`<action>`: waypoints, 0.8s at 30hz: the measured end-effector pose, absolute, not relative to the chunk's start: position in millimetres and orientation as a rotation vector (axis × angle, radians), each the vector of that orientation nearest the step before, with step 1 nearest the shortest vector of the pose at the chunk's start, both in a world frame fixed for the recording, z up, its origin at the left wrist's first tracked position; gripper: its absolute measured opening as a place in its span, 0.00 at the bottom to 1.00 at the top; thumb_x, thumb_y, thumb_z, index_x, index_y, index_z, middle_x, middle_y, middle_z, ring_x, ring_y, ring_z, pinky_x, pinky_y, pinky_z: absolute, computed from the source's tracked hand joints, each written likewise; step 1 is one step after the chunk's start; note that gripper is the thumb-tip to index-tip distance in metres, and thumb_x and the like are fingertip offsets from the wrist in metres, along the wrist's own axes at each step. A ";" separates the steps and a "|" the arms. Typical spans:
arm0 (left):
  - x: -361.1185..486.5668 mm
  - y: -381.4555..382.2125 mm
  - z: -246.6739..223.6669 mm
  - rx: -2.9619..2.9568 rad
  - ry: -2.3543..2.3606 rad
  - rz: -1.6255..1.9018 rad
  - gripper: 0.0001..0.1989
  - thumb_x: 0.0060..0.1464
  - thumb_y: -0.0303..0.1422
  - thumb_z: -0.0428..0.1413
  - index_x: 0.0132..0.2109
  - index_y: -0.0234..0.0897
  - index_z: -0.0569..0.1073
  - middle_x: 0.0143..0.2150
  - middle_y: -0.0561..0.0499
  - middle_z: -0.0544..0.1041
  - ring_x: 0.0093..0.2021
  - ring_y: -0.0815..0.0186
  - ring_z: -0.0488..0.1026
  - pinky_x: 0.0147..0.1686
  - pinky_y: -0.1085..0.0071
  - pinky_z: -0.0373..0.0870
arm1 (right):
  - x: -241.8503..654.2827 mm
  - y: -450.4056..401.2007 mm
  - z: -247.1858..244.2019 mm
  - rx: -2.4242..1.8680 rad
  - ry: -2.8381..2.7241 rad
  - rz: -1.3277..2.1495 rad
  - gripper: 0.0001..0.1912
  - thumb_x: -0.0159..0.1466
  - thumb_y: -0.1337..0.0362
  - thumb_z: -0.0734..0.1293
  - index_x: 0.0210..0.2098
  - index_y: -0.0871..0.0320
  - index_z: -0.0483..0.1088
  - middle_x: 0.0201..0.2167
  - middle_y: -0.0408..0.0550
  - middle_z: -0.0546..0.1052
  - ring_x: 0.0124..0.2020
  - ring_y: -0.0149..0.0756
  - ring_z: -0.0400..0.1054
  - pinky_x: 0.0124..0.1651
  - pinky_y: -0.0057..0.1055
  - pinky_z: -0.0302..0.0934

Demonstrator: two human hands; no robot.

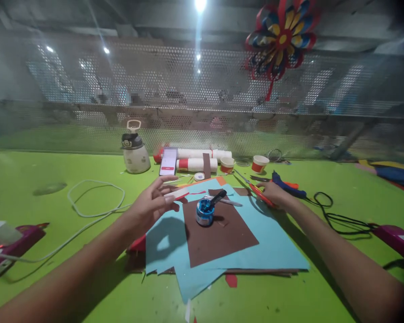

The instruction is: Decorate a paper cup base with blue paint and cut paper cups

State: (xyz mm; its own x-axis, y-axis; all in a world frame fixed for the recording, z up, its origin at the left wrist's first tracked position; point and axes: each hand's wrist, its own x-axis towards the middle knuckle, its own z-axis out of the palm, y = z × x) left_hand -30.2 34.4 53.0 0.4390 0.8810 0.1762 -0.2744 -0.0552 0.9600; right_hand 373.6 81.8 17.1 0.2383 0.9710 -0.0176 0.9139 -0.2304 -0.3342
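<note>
One red-edged white paper strip [179, 194], pinched in my left hand [155, 202], looks flimsy; far right, my right hand [272, 194] touches stiff-looking orange-handled metal scissors [256, 189], grip unclear; I'd favour their handles.

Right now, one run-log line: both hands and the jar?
left hand: holds red-and-white piece | right hand: at orange-handled scissors, grip unclear | blue jar: on brown sheet

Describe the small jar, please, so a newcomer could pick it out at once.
On the green table lies light-blue paper, with a brown sheet on top. The jar stands on that sheet, set apart from the cups behind by its bright blue colour.
</note>
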 end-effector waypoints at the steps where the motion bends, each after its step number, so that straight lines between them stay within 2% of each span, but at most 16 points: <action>1: -30.2 33.1 50.4 1.278 0.621 1.051 0.27 0.50 0.35 0.65 0.56 0.40 0.65 0.48 0.43 0.75 0.44 0.59 0.75 0.39 0.67 0.70 | 374.8 79.4 17.1 -2.265 -1.780 0.326 0.16 0.68 0.59 0.67 0.54 0.57 0.70 0.53 0.51 0.73 0.48 0.41 0.72 0.48 0.43 0.69; 7: -30.8 25.3 41.0 1.239 0.686 1.042 0.27 0.51 0.34 0.65 0.57 0.39 0.68 0.46 0.45 0.77 0.46 0.60 0.73 0.40 0.68 0.68 | 357.2 49.3 26.9 -2.164 -1.859 0.345 0.17 0.68 0.59 0.67 0.55 0.57 0.69 0.55 0.52 0.72 0.50 0.42 0.71 0.51 0.46 0.68; 10: -31.7 27.2 40.2 1.229 0.721 1.059 0.28 0.50 0.35 0.66 0.57 0.40 0.68 0.49 0.43 0.76 0.46 0.58 0.73 0.41 0.67 0.68 | 322.7 27.7 31.8 -1.894 -1.940 0.429 0.18 0.68 0.60 0.67 0.56 0.56 0.68 0.58 0.53 0.70 0.53 0.44 0.69 0.53 0.48 0.66; 16: -36.4 32.3 35.0 1.230 0.773 1.046 0.28 0.52 0.37 0.64 0.60 0.44 0.67 0.50 0.45 0.75 0.48 0.58 0.72 0.41 0.69 0.69 | 239.0 10.4 11.0 -1.377 -2.025 0.809 0.20 0.68 0.59 0.68 0.57 0.58 0.67 0.55 0.52 0.72 0.50 0.43 0.72 0.50 0.47 0.69; 19: -37.1 32.6 31.3 1.205 0.821 1.024 0.32 0.49 0.39 0.66 0.60 0.46 0.68 0.49 0.46 0.76 0.46 0.57 0.73 0.39 0.70 0.70 | 221.9 18.8 -5.4 -1.364 -1.973 0.780 0.19 0.67 0.59 0.68 0.56 0.58 0.68 0.54 0.52 0.73 0.50 0.43 0.72 0.50 0.47 0.69; 21: -36.1 32.5 29.7 1.202 0.818 1.050 0.32 0.49 0.40 0.66 0.60 0.45 0.67 0.48 0.44 0.77 0.46 0.57 0.74 0.37 0.70 0.71 | 219.1 24.1 -13.1 -1.391 -1.913 0.706 0.21 0.67 0.58 0.68 0.57 0.57 0.67 0.58 0.53 0.70 0.54 0.46 0.69 0.53 0.50 0.66; 24: -34.0 30.9 30.1 1.208 0.804 1.077 0.32 0.50 0.40 0.65 0.60 0.43 0.67 0.49 0.43 0.77 0.46 0.57 0.74 0.37 0.69 0.71 | 218.1 26.1 -18.6 -1.402 -1.843 0.692 0.20 0.68 0.58 0.67 0.57 0.57 0.67 0.57 0.52 0.71 0.52 0.44 0.70 0.52 0.48 0.67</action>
